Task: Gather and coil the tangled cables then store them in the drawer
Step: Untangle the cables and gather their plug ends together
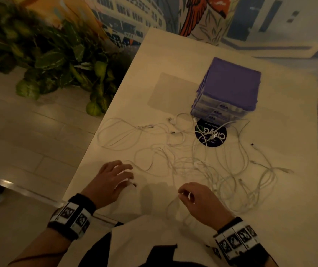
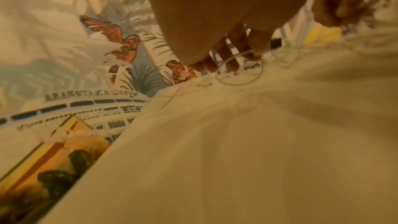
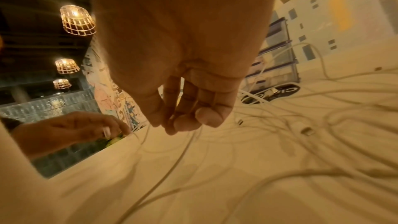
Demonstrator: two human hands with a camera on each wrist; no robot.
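Several thin white cables point(image 1: 202, 164) lie tangled across the middle of the white table point(image 1: 289, 218). At the back stands a purple drawer unit point(image 1: 231, 87) with clear drawers, all pushed in. My right hand point(image 1: 183, 192) is at the near edge of the tangle and pinches one white cable point(image 3: 181, 156) between thumb and curled fingers point(image 3: 206, 117). To its left, my left hand point(image 1: 129, 176) is near the table's left edge, fingertips down, pinching a cable end with a dark tip point(image 1: 134, 184). A cable loop point(image 2: 241, 81) lies under its fingers point(image 2: 233, 62).
A black round sticker point(image 1: 210, 135) lies on the table in front of the drawer unit, under some cables. Leafy plants point(image 1: 48, 60) stand on the floor beyond the table's left edge. A painted mural wall runs behind the table.
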